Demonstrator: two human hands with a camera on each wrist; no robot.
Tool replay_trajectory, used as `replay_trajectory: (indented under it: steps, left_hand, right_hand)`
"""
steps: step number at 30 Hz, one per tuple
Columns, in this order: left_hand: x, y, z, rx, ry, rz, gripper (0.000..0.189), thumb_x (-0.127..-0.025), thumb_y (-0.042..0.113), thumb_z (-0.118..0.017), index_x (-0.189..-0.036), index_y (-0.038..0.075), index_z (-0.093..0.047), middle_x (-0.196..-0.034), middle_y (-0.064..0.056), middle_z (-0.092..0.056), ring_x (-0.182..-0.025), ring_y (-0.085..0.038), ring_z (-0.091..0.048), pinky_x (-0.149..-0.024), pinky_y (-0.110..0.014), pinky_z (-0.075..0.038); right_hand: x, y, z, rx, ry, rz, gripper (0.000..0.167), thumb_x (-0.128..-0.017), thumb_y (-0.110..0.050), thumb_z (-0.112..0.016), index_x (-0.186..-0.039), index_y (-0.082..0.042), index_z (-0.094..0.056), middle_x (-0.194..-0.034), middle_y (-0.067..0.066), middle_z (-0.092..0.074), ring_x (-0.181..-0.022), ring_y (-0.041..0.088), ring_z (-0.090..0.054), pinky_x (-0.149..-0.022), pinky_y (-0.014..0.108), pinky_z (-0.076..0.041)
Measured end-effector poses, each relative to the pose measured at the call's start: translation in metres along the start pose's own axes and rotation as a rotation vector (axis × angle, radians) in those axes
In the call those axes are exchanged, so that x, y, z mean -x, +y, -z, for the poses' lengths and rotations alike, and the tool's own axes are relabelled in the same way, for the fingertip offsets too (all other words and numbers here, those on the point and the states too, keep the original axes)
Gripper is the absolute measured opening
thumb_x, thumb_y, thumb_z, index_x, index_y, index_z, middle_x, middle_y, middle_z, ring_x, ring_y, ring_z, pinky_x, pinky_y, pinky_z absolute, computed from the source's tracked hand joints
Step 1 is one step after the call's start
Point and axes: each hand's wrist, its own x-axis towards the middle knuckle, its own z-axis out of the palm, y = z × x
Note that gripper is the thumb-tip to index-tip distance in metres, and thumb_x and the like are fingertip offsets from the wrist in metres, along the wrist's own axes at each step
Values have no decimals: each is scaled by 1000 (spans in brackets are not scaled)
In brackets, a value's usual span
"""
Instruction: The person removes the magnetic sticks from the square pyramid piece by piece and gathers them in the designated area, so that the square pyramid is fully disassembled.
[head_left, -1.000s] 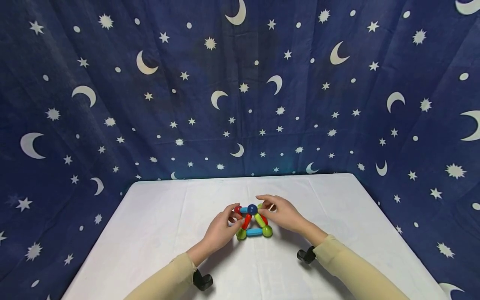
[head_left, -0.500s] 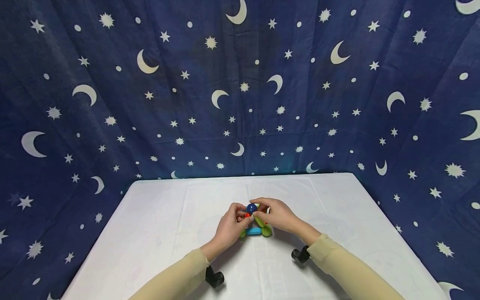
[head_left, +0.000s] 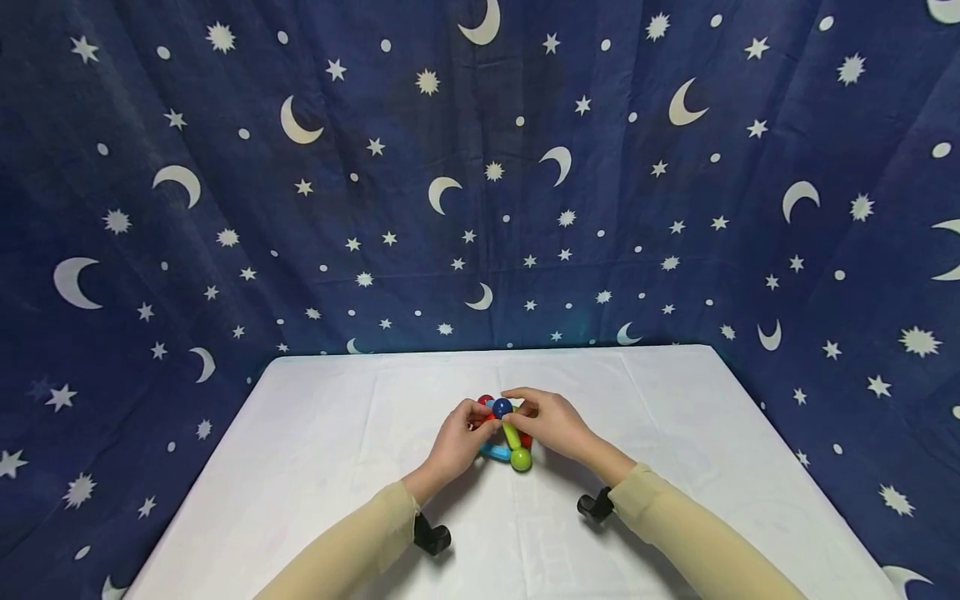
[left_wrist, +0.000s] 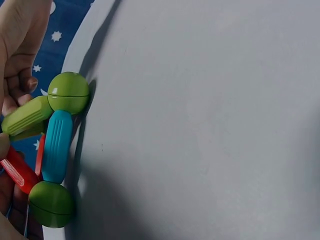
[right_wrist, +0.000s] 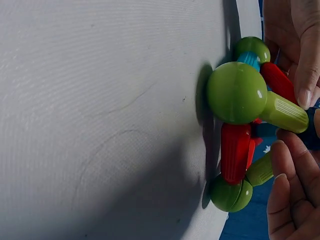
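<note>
A frame of toy magnetic rods and balls stands on the table between both hands. Its dark blue ball (head_left: 502,407) is on top, with a lime rod (head_left: 512,437) sloping down to a green ball (head_left: 521,459). My left hand (head_left: 456,437) grips the frame beside the blue ball, thumb by a red rod (right_wrist: 278,82). From the other side my right hand (head_left: 553,423) pinches at the blue ball with thumb and fingers. A turquoise rod (left_wrist: 57,146) joins two green balls at the base. A red ball (head_left: 486,401) shows behind the left fingers; they hide part of the frame.
A white cloth covers the table (head_left: 330,467). A dark blue curtain (head_left: 480,167) with moons and stars hangs behind and at the sides. Black camera mounts sit on both wrists, below the sleeve cuffs (head_left: 397,508).
My left hand has moved right, from the red ball to beside the blue ball. The frame has turned, its front green ball shifting left. My right hand stays close to the top.
</note>
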Motion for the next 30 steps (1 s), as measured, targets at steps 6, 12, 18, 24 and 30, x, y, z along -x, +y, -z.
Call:
replay_trajectory:
  steps: [6,12,18,24,30]
  left_hand:
    - [-2,-2,2,-2,-12,21,20,-99,24,-71,-109,8,-63,-104,0,-67,-97,-17,-62,-86,-37,-50]
    - [-4,0,3,8,-23,52,18,-99,26,-70,-107,11,-64,-101,-1,-67,-94,-18,-60,-83,-37,-50]
    - [-3,0,5,-3,-26,54,18,-99,28,-70,-106,12,-65,-100,0,-66,-93,-17,-59,-82,-36,-50]
    - [-1,0,12,-20,-16,44,17,-100,28,-68,-110,13,-67,-104,2,-67,-99,-18,-60,-89,-40,-48]
    - [5,0,26,-28,5,39,17,-102,26,-66,-114,13,-67,-109,1,-68,-105,-20,-60,-93,-42,-45]
  right_hand:
    - [0,-1,-1,22,-4,2,45,-95,-35,-74,-138,-24,-66,-86,-16,-70,-80,6,-64,-76,37,-51]
    - [-1,-2,0,16,-2,-16,44,-94,-36,-75,-136,-26,-67,-86,-16,-71,-78,7,-64,-74,36,-51]
    - [-1,-3,0,9,-11,-30,44,-94,-37,-75,-136,-26,-67,-85,-15,-70,-77,8,-64,-74,37,-50]
    - [-2,-3,0,29,-21,-35,44,-94,-37,-75,-136,-26,-66,-83,-15,-69,-77,8,-63,-75,37,-51]
    - [-2,-3,0,18,-23,-25,43,-94,-33,-75,-135,-24,-67,-83,-15,-70,-77,9,-64,-74,37,-50]
